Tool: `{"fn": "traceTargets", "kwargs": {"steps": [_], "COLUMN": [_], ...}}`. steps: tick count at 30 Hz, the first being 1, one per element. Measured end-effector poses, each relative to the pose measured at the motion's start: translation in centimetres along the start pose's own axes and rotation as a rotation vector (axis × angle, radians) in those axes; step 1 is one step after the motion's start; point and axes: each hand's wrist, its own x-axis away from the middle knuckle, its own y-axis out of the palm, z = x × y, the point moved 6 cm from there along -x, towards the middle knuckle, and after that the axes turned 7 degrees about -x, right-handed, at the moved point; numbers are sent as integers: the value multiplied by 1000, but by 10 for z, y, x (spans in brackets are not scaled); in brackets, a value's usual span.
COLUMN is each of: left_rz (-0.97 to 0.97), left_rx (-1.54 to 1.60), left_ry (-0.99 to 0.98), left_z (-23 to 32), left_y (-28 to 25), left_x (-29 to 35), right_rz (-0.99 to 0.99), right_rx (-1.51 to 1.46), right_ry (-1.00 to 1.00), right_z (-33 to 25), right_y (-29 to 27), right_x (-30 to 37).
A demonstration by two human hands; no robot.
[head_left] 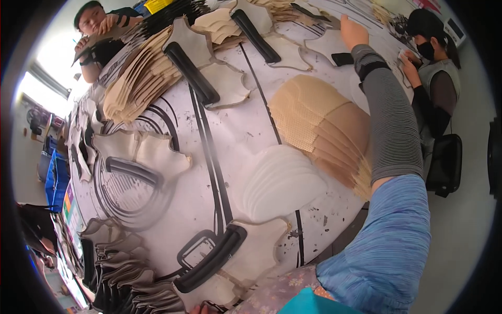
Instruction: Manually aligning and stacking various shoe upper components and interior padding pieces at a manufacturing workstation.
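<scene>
My right hand (354, 32) reaches to the far right of the table, its fingers curled over the edge of a light-coloured cut panel (325, 46) with a black strip (343, 59); what they pinch is hidden. At the lower edge only a sliver of my left hand (200, 310) shows, against a pale panel (253, 246) with a curved black padded strip (212, 260). Similar panels with black strips lie farther off, one at the upper middle (225, 83), one beyond it (285, 49) and one at left (138, 144).
Fanned beige mesh pieces (306, 102) and white rounded sheets (280, 180) lie mid-table. Stacked beige pieces (141, 73) stand at the far left, folded dark-edged panels (117, 261) at the near left. Two people work across the table. A black chair (444, 165) stands right.
</scene>
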Motion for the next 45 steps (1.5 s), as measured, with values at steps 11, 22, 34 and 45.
{"fn": "traceTargets", "kwargs": {"steps": [11, 22, 34, 45], "left_rz": [166, 236, -51, -370], "left_rx": [-134, 36, 869, 1549], "left_ry": [43, 56, -167, -312], "left_z": [2, -13, -14, 106], "left_y": [11, 5, -66, -59], "left_x": [17, 25, -33, -221], "right_rz": [106, 44, -334, -405], "right_rx": [-120, -2, -149, -456], "right_ry": [166, -139, -359, -381], "right_z": [42, -29, -207, -271], "right_y": [-30, -194, -439, -511], "right_x": [-34, -62, 18, 41]}}
